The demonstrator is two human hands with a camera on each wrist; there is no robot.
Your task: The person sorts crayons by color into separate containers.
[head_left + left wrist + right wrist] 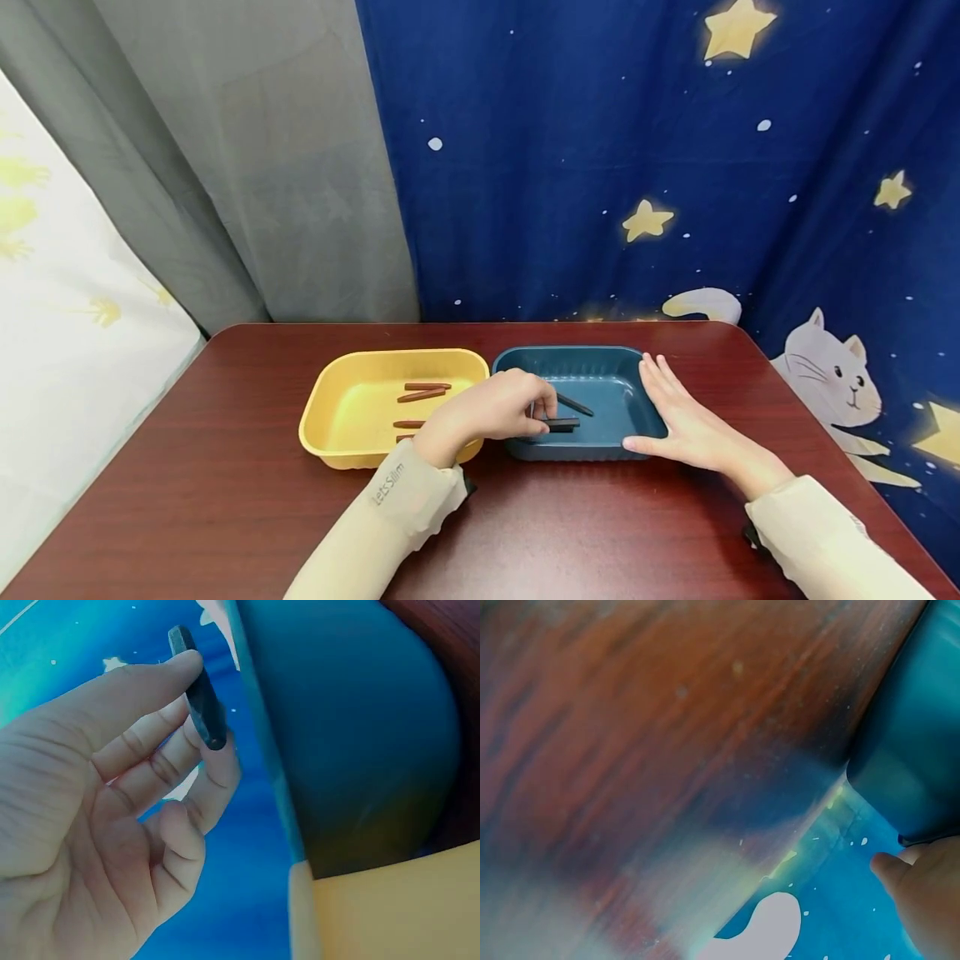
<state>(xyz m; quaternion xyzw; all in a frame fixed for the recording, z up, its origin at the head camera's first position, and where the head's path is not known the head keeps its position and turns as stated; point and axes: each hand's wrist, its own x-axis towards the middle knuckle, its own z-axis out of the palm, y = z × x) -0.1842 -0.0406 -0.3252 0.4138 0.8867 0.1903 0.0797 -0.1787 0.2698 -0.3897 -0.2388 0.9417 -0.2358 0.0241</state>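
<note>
My left hand [510,406] reaches over the left part of the blue basin [566,451]. Thumb and fingers pinch a short, faceted black crayon-like stick [206,712], clearly seen in the left wrist view. Another black stick [575,405] lies slanted on the basin floor; more black shows beside the fingertips, partly hidden. Spread over the basin's right end is my right hand [678,421], its thumb at the near rim and its fingers at the far right corner. Several reddish-brown sticks [422,396] lie in the yellow basin [318,429], some partly covered by my left forearm.
Both basins stand side by side on a dark red wooden table [247,467]. Behind the table hang a grey curtain [300,167] and a blue curtain [540,167] with stars and a cat. A white patterned cloth [67,333] hangs at the left.
</note>
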